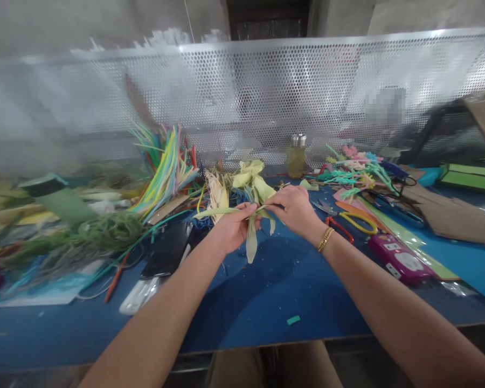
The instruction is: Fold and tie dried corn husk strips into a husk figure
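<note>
Above the middle of the table, my left hand [235, 227] is closed around the base of a pale green handmade flower [262, 188]. Broad petals spread above my fingers, and a leaf-like strip [251, 245] hangs below them. Another long strip [214, 212] sticks out to the left. My right hand [297, 209], with a gold bracelet at the wrist, pinches at the same spot from the right, its fingertips meeting the left ones. Whatever thin piece lies between those fingertips is partly hidden. Behind my left hand is a bundle of dry beige strips [216, 194].
Colourful pipe cleaners [165, 172] stand at the back left, near tangled green cord [111, 229] and a black phone-like object [167, 250]. On the right lie yellow-handled scissors [359, 222] and a magenta device [400, 258]. A bottle [296, 156] stands before the perforated metal panel [267, 91].
</note>
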{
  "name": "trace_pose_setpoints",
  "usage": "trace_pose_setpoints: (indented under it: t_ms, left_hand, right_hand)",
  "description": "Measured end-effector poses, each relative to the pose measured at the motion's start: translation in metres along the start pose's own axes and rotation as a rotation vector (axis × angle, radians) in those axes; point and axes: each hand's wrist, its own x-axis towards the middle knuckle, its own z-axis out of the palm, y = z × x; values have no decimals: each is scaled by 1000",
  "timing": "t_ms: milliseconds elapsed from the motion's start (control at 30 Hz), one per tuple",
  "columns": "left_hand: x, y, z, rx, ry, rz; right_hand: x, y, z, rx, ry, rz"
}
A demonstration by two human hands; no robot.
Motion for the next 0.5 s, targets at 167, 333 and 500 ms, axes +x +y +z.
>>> trace_pose_setpoints:
  t_ms: [167, 333, 500]
  left_hand:
    - [0, 0, -1, -7, 4, -92]
    - [2, -1, -3, 19, 11, -134]
    - [1, 3, -4, -16, -4, -90]
  right_hand:
    - [1, 2, -8, -89, 61, 3]
    - [2, 5, -10, -120, 56, 12]
    - [2, 13, -5, -41, -25, 39]
